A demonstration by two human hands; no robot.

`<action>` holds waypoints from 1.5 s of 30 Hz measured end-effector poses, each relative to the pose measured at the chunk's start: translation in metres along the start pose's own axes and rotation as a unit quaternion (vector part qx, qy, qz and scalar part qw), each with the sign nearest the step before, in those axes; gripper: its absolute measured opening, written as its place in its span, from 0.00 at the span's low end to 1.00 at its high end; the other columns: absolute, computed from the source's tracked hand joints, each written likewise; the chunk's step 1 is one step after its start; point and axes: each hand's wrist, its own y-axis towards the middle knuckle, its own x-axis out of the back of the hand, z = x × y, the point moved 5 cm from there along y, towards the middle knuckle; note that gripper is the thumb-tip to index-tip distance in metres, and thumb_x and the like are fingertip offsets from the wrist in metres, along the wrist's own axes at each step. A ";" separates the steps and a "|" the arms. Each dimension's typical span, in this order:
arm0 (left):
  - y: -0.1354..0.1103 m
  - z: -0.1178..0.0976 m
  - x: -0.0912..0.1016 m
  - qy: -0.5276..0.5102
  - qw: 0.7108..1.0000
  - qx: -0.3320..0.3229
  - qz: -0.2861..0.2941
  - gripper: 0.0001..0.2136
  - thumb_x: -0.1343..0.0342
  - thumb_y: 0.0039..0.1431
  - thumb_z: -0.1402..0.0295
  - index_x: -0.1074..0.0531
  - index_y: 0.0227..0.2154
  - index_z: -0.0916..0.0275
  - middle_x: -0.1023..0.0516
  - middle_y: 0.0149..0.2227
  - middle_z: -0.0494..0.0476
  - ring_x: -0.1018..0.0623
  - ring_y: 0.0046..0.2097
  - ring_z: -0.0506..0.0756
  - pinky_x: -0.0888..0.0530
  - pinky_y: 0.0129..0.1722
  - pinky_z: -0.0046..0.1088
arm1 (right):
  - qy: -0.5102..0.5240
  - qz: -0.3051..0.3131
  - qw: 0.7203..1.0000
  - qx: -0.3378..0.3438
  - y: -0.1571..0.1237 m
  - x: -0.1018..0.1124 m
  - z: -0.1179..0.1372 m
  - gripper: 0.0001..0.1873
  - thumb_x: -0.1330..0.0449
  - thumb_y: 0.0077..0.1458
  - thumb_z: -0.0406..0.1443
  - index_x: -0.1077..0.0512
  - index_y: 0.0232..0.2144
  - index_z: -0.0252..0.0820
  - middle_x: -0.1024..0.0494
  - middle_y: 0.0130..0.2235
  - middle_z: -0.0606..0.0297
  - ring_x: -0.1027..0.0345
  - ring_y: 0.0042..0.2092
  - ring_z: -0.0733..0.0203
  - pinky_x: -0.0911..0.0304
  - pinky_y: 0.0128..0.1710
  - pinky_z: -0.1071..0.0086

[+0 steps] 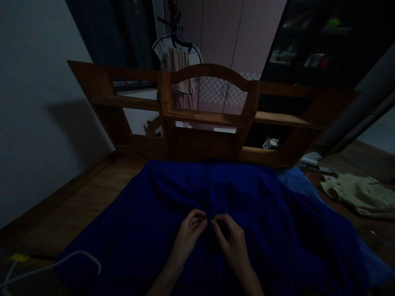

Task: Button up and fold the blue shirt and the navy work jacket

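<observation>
Left hand (190, 230) and right hand (233, 236) are facing each other, fingers bent, tips nearly meeting; cannot tell if either grip is pinching cloth. Blue garment (197, 187) is lying spread directly beneath them.

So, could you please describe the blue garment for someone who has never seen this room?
Find the wooden shelf unit across the middle. Just in front of it, the blue garment lies spread out, beneath the left hand and right hand. Its deeper blue sets it apart from the lighter blue cloth at its right edge and the pale cloth farther right.
</observation>
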 end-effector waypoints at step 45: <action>0.000 0.003 0.001 -0.008 1.000 0.002 -0.015 0.13 0.35 0.45 0.62 0.28 0.31 0.63 0.25 0.32 0.54 0.24 0.38 0.54 0.29 0.39 0.26 | -0.022 -0.008 1.000 -0.010 -0.003 -0.002 -0.006 0.07 0.43 0.59 0.40 0.31 0.35 0.43 0.26 0.33 0.65 0.30 0.34 0.62 0.37 0.34 0.72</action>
